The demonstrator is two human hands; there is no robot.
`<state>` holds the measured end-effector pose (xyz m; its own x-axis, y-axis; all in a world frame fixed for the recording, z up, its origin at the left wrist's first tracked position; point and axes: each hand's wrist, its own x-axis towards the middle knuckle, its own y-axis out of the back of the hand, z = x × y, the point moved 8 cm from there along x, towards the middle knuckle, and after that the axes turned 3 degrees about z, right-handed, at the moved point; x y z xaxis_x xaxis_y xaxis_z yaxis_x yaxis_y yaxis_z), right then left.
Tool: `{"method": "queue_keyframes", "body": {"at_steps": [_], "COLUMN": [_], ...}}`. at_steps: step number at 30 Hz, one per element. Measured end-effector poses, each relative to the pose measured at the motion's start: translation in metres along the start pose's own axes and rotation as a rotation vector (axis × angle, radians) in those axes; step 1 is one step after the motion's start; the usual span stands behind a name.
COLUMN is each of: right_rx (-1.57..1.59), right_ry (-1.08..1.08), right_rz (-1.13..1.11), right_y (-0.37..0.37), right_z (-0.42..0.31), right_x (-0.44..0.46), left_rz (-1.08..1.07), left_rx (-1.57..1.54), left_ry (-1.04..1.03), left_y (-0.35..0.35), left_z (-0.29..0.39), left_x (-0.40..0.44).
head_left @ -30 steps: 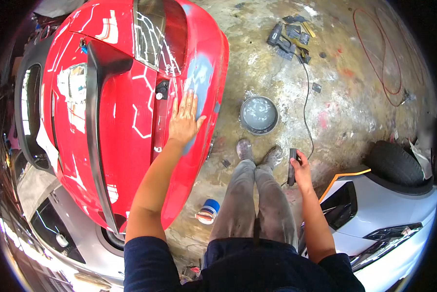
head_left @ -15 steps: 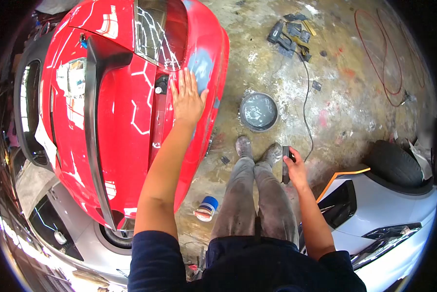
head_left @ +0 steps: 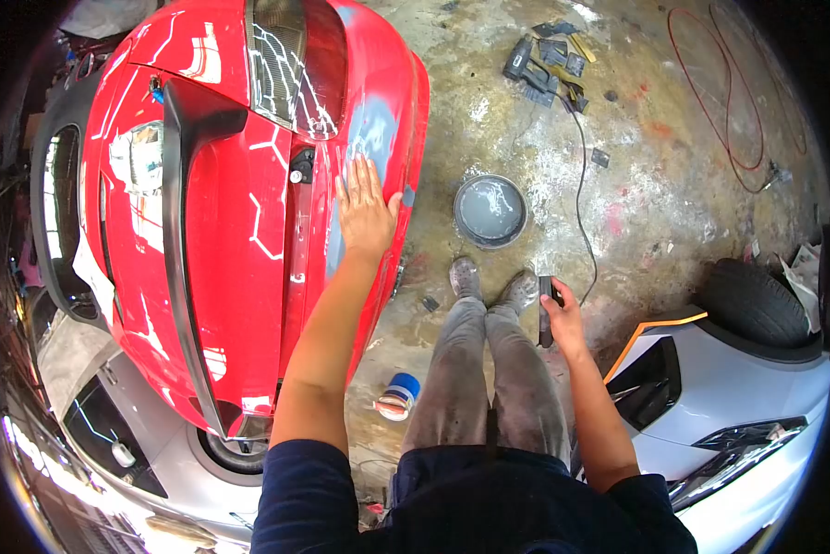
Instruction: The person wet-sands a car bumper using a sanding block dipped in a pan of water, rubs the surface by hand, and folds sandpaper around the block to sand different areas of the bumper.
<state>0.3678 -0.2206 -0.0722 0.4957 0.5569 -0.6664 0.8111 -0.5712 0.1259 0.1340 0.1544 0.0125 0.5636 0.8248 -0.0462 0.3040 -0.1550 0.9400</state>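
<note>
The right hand (head_left: pixel 566 319) curls its fingers round a dark block (head_left: pixel 545 319); the left hand (head_left: pixel 369 214), holding nothing, lies flat, fingers outstretched, across the grey patch (head_left: pixel 372 129) on the red car (head_left: pixel 221 194). Beyond, a basin (head_left: pixel 490 244) sits on the floor (head_left: pixel 489 111), with a corded tool (head_left: pixel 518 58) farther off.

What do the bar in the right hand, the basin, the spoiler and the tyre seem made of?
Bar: probably plastic or hard rubber; flat black, straight-edged.
Basin: plastic or metal, I can't tell; dull dark grey.
Spoiler: likely plastic or composite; smooth black with a soft sheen.
Tyre: almost surely rubber; matt black with ribbed tread.
</note>
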Motion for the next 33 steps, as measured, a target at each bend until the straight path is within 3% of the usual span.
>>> {"method": "queue_keyframes", "body": {"at_steps": [8,12,14,16,19,23,29,33], "right_rx": [-0.04,-0.29,-0.427,-0.406,-0.388,-0.459,-0.61,-0.683], "right_ry": [-0.051,0.319,0.591,0.639,0.921,1.155,1.212,1.253], "right_rz": [0.004,-0.051,-0.077,-0.126,-0.159,-0.105,0.043,0.039], "right_y": [-0.01,-0.057,-0.102,-0.153,-0.226,-0.295,-0.325,-0.347], "right_z": [-0.016,-0.05,-0.107,-0.152,-0.222,-0.265,-0.308,-0.248], "right_x": [-0.002,0.014,0.012,0.015,0.014,0.039,0.115,0.051], "left_rz": [0.04,0.087,0.066,0.001,-0.048,-0.095,-0.07,-0.044], "left_rx": [-0.131,-0.206,-0.221,-0.204,-0.252,-0.296,-0.326,-0.373], "left_ry": [-0.008,-0.065,-0.121,-0.184,-0.226,-0.209,-0.191,-0.166], "left_y": [0.013,0.011,0.009,0.006,0.0,-0.012,-0.03,-0.034], "left_z": [0.004,0.001,-0.008,-0.021,-0.044,-0.063,-0.064,-0.066], "left_x": [0.038,0.047,0.031,-0.007,-0.071,-0.143,-0.152,-0.154]}}
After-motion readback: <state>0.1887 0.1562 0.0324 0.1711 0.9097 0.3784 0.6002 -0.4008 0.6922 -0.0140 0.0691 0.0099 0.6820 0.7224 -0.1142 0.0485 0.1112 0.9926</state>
